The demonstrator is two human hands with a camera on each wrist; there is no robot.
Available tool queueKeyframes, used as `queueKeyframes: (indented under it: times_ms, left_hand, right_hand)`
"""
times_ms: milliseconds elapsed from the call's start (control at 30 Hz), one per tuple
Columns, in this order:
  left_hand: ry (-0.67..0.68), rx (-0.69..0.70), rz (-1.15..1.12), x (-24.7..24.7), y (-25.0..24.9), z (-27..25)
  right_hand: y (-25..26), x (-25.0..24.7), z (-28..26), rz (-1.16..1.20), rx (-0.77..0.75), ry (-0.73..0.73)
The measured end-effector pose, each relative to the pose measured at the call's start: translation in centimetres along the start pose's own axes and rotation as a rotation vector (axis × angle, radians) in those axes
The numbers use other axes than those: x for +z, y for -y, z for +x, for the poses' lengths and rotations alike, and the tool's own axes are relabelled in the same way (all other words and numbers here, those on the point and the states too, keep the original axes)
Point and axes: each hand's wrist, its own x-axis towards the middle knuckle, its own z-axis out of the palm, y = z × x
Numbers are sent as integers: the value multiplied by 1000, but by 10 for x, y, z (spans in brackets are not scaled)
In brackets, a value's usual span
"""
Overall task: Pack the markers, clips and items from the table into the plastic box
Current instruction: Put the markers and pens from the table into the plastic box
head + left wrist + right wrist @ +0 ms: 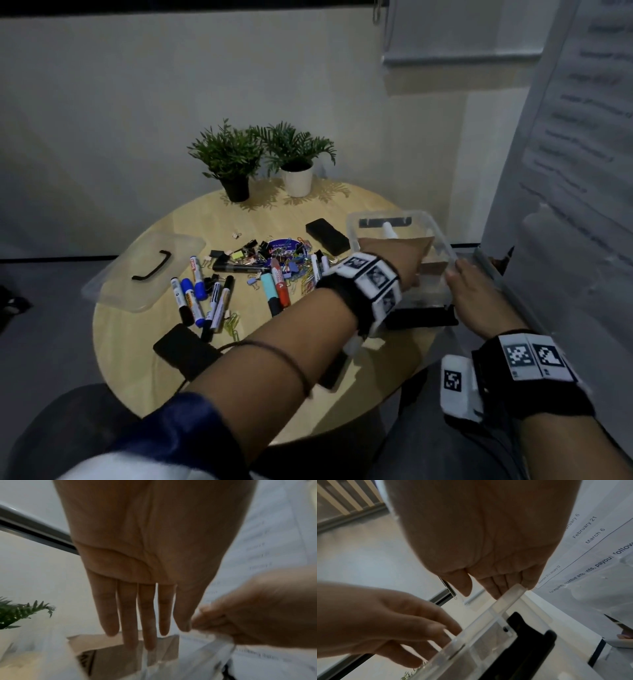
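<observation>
The clear plastic box (443, 240) stands at the table's right edge with a brown cardboard carton (434, 268) inside it. My left hand (400, 257) reaches into the box, fingers straight and held flat over the carton (111, 654); it holds nothing (147, 615). My right hand (469, 287) grips the box's near right rim (488, 615), fingers curled over it (496, 588). Several markers (205, 294), a red marker (281, 284) and a heap of binder and paper clips (294, 263) lie in the middle of the table.
The box's clear lid (147, 270) with a black handle lies at the table's left. Black erasers (327, 231) (185, 349) lie beside the pile. Two potted plants (236, 161) (296, 161) stand at the back. A printed sheet (582, 137) hangs at the right.
</observation>
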Motion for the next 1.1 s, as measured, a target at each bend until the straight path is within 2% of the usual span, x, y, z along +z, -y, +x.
queueKeyframes:
  times_ms: [67,133,200,267,333,400,467,567,767,833,933,1033,1100]
  left_hand:
    - [-108,69,-161,2,20,-20]
    - [-186,73,-254,10,52,-52]
    - [-159,-16,-341,22,90,-82]
    - [-113,-162,-397,36,132,-103]
    - [-73,-318,-342,49,173,-112]
    - [-59,-429,-284,60,205,-110]
    - [-42,-512,-264,69,224,-101]
    - [2,-610,-246,82,237,-77]
    - [55,-726,-381,98,227,-28]
    - [34,-745,-423,103,223,-17]
    - [-8,-782,-413,105,220,-8]
    - [-7,-772,-399,105,217,-7]
    - [9,-770,-433,105,219,-8]
  right_hand:
    - [3,-2,-1,15,0,-8]
    - [12,-3,-5,11,13,-20]
    - [29,1,-12,2,-36,-108]
    - [55,14,-20,-23,-172,-257]
    - [83,34,-25,-11,-319,-366]
    - [113,60,-25,22,-434,-392]
    - [138,90,-18,42,-464,-359]
    - [158,134,8,66,-341,-259]
    - [141,188,73,-300,49,-16]
    - [128,199,83,-478,75,52]
    - [110,206,89,-587,76,87]
    - [104,207,92,-582,103,120]
    - [107,203,94,-430,167,141]
